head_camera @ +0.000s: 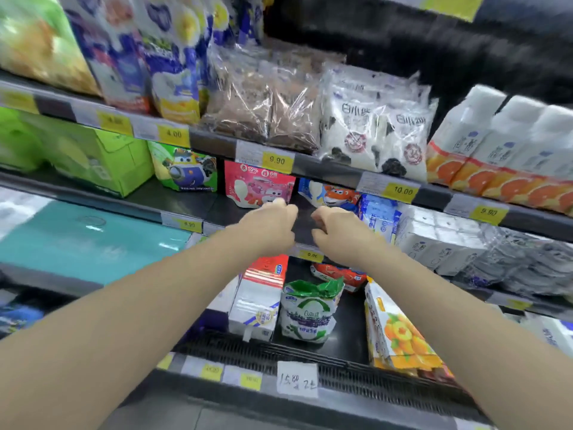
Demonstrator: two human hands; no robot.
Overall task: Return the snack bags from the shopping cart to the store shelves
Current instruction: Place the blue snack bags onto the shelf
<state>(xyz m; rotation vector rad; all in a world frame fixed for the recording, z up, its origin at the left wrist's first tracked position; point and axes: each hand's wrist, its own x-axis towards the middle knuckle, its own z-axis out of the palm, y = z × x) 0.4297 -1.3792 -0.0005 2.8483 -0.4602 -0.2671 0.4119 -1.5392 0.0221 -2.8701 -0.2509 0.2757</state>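
Note:
Both my arms reach forward to the middle shelf (pixel 217 209). My left hand (pixel 269 226) hangs just in front of a pink cartoon bag (pixel 259 186), its fingers loosely curled and holding nothing. My right hand (pixel 336 232) is beside it, fingers also loosely curled and empty, just below a blue-and-orange cartoon bag (pixel 331 193). A green cartoon bag (pixel 186 170) stands left of the pink one. The shopping cart is out of view.
Clear brown bags (pixel 263 97) and white cow-print bags (pixel 375 128) fill the upper shelf. Milk cartons (pixel 257 302), a green-topped bag (pixel 310 311) and an orange fruit box (pixel 400 333) sit on the lower shelf. A teal box (pixel 86 240) lies at left.

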